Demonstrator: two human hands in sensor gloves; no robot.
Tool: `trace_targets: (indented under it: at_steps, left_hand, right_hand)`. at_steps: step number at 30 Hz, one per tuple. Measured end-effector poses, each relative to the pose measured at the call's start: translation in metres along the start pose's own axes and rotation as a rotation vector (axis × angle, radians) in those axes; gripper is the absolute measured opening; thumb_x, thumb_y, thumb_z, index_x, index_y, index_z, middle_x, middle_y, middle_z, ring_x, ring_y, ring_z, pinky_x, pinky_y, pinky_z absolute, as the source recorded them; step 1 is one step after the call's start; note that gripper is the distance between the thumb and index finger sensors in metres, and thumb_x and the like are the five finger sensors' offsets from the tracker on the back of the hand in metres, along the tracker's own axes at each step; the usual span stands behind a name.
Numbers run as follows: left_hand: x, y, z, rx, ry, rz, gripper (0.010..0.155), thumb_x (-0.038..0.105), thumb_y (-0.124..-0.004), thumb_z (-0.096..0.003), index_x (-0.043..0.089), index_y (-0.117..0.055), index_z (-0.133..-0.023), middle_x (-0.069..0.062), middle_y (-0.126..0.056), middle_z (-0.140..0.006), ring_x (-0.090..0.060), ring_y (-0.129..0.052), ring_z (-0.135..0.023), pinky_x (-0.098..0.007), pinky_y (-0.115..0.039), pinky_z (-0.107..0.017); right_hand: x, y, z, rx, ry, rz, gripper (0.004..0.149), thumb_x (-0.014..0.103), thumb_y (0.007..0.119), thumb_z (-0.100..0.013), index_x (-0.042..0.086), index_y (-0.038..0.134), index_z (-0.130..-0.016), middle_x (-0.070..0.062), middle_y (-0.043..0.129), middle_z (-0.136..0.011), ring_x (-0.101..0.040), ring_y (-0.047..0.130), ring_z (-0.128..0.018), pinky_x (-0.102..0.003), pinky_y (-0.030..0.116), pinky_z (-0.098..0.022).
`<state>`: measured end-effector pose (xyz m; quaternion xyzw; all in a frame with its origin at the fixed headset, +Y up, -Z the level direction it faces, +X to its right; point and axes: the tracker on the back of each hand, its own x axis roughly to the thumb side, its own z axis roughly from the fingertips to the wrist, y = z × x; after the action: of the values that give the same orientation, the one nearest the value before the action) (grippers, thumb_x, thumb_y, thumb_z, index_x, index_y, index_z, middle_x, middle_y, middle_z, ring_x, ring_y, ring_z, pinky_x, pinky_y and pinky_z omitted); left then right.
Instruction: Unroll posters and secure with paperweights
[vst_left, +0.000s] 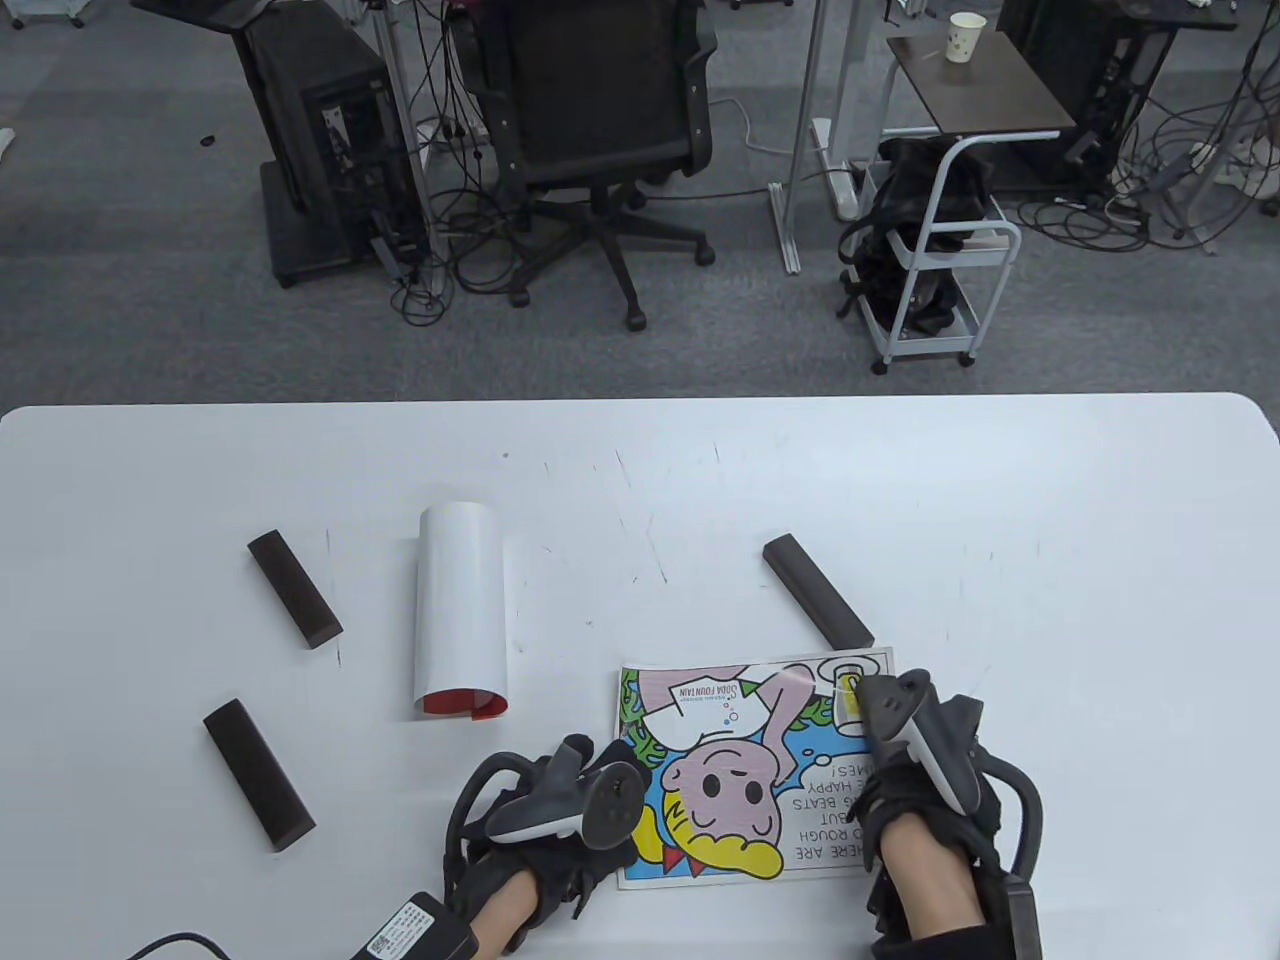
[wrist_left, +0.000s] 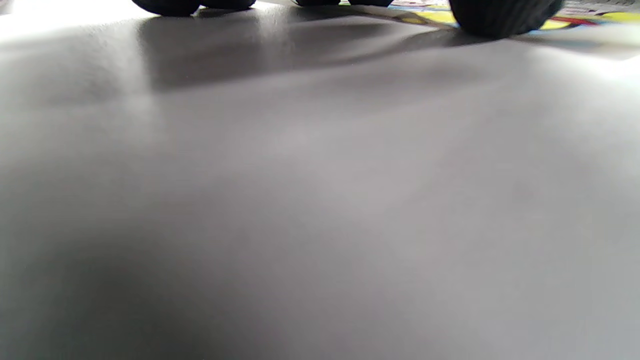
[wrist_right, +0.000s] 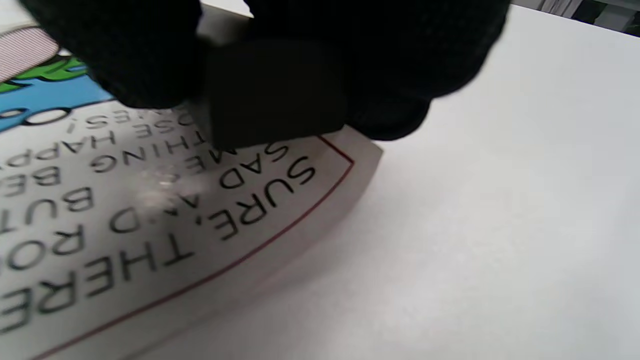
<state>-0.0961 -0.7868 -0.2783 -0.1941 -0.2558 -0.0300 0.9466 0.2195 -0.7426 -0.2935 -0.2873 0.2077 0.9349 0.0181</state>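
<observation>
A colourful poster (vst_left: 750, 770) lies unrolled near the front edge of the white table (vst_left: 1000, 520), with its print upside down from the table view. The left hand (vst_left: 545, 825) rests at the poster's left edge. In the left wrist view its fingertips (wrist_left: 500, 17) touch down at the table and the paper border, so I think it presses this side flat against curling; how far the fingers are spread I cannot tell.

The right hand (vst_left: 915, 790) is at the poster's right side. In the right wrist view it grips a dark block (wrist_right: 272, 95), surely a paperweight, and sets it on the text part near the corner. This corner lifts a little from the table, which explains why the weight goes there.

Three more dark paperweights wait on the table: one (vst_left: 817, 590) just beyond the poster's far right corner, and two (vst_left: 293, 588) (vst_left: 258, 774) well apart at the left. Between them lies a second poster (vst_left: 460, 610), not yet unrolled, showing white outside and red inside.
</observation>
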Motion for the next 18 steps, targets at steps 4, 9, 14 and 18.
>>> trace_targets:
  at_steps: [4, 9, 14, 18]
  left_hand:
    - [0.0, 0.0, 0.0, 0.0, 0.0, 0.001, 0.069, 0.056, -0.068, -0.0432, 0.036, -0.042, -0.104, 0.006, -0.036, -0.114, -0.04, -0.038, -0.107, -0.056, -0.051, -0.073]
    - [0.0, 0.0, 0.0, -0.001, 0.0, 0.001, 0.069, 0.056, -0.068, -0.0431, 0.036, -0.042, -0.104, 0.006, -0.036, -0.114, -0.04, -0.038, -0.107, -0.056, -0.051, -0.073]
    - [0.0, 0.0, -0.001, -0.002, 0.0, 0.0, 0.069, 0.056, -0.068, -0.0431, 0.036, -0.042, -0.104, 0.006, -0.036, -0.114, -0.04, -0.038, -0.107, -0.056, -0.052, -0.073]
    - [0.0, 0.0, 0.0, -0.002, -0.001, -0.002, 0.069, 0.056, -0.068, -0.0431, 0.036, -0.042, -0.104, 0.006, -0.036, -0.114, -0.04, -0.038, -0.107, -0.056, -0.052, -0.073]
  right_hand:
    - [-0.004, 0.009, -0.007, 0.008, 0.027, 0.018, 0.071, 0.046, 0.086, -0.035, 0.006, 0.059, -0.088, -0.019, 0.076, -0.077, -0.033, 0.091, -0.054, -0.033, 0.083, -0.032]
    - [-0.003, 0.01, -0.013, 0.081, 0.044, 0.021, 0.076, 0.045, 0.084, -0.035, 0.003, 0.053, -0.09, -0.022, 0.07, -0.081, -0.037, 0.087, -0.059, -0.04, 0.08, -0.038]
    - [0.011, -0.034, -0.017, 0.036, 0.016, -0.066, 0.088, 0.054, 0.083, -0.037, 0.006, 0.04, -0.097, -0.023, 0.052, -0.096, -0.046, 0.069, -0.079, -0.047, 0.071, -0.052]
    - [0.043, -0.079, -0.022, -0.122, -0.056, -0.129, 0.085, 0.052, 0.083, -0.038, 0.011, 0.041, -0.098, -0.02, 0.049, -0.101, -0.046, 0.063, -0.085, -0.045, 0.066, -0.056]
